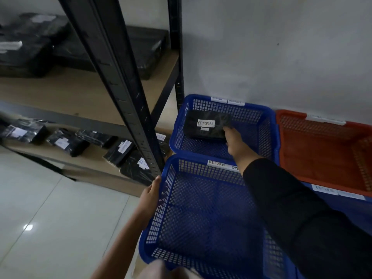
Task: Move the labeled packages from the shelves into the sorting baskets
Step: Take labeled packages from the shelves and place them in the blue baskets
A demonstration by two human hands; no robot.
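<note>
Head view looks down on two blue perforated plastic baskets set one behind the other on the floor, beside a black metal shelving unit (pixel 120 77) with pale wooden boards. The right hand (pixel 234 141), reaching out of a black sleeve (pixel 302 208), extends over the near blue basket (pixel 181 228) and into the far blue basket (pixel 261 125). Its fingers close around the right edge of a black plastic-wrapped package (pixel 207 125) with a white label reading "RETURN". The package sits low inside the far basket, toward its left side; whether it rests fully on the bottom cannot be told.

The left hand (pixel 151 195) lies against the outer left rim of the near basket, fingers curled loosely along the plastic edge and holding nothing else. White paper tags (pixel 216 163) reading "RETURN" and part of another word are stuck on the near basket's back rim, and similar tags sit on the far basket's back rim.

To the right, an orange perforated plastic basket (pixel 322 148) stands just beside the far blue one, its own tags too blurred to read. More black wrapped packages with white labels (pixel 118 152) lie in a row on the lower shelf, and larger dark bundles (pixel 30 49) rest on the shelf above. A glossy pale tiled floor (pixel 40 218) fills the lower left.
</note>
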